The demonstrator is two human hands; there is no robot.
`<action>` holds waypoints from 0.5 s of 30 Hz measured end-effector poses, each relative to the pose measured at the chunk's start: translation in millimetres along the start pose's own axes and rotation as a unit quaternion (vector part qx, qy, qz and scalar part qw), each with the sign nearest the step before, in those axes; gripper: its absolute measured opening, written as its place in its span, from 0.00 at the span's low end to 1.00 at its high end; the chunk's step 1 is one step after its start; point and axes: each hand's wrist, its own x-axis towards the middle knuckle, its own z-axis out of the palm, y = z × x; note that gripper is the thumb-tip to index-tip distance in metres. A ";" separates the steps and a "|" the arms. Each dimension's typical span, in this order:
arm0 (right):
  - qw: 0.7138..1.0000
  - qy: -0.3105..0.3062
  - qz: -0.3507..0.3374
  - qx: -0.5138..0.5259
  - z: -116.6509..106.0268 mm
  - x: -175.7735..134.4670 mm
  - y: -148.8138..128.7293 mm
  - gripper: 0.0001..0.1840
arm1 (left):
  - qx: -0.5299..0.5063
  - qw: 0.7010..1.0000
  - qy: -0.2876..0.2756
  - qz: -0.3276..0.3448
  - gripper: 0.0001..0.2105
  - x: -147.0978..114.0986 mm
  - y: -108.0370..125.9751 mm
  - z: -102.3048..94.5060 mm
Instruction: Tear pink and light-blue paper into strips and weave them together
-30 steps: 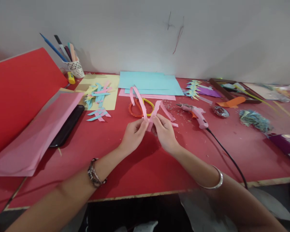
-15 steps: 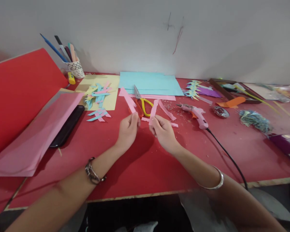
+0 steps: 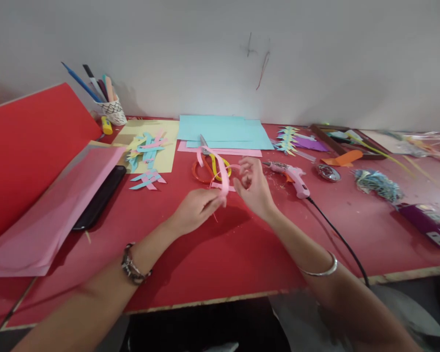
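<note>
My left hand (image 3: 200,209) is closed, pinching a pink paper strip (image 3: 223,177) that curls up and away above the fingers. Close by on the right, my right hand (image 3: 255,189) has bent fingers, slightly blurred. A second, thin pink strip (image 3: 233,167) runs in an arc to its fingertips and seems held there. Just beyond the hands lie scissors (image 3: 223,162) with yellow and orange handles, blades pointing away. Another pink paper piece (image 3: 217,185) rests on the red table, partly behind the strips.
Woven paper strips (image 3: 148,149) lie on yellow paper at left, by pink sheets (image 3: 58,210) and a black phone-like object (image 3: 100,198). Blue sheets (image 3: 220,128) are at the back. A pink glue gun (image 3: 291,177) with a black cord (image 3: 339,239) lies right, near a yarn bundle (image 3: 377,185).
My left hand has turned, its strip now curling over. My right hand has lifted and opened its fingers somewhat, the strip near it now arcing leftward. The view has shifted slightly.
</note>
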 end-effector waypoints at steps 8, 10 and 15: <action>0.988 -0.014 -0.127 -0.092 -9.2 3.5 -2.5 0.07 | 0.112 0.978 -0.111 0.135 0.22 0.0 -2.9 4.1; 0.996 0.008 -0.086 -0.027 -7.8 3.6 -5.4 0.10 | 0.098 0.987 -0.075 0.103 0.21 0.4 -5.1 1.1; 0.963 0.051 0.094 0.246 -0.3 3.0 -3.0 0.14 | 0.043 0.999 0.008 -0.015 0.16 2.7 -13.1 -11.2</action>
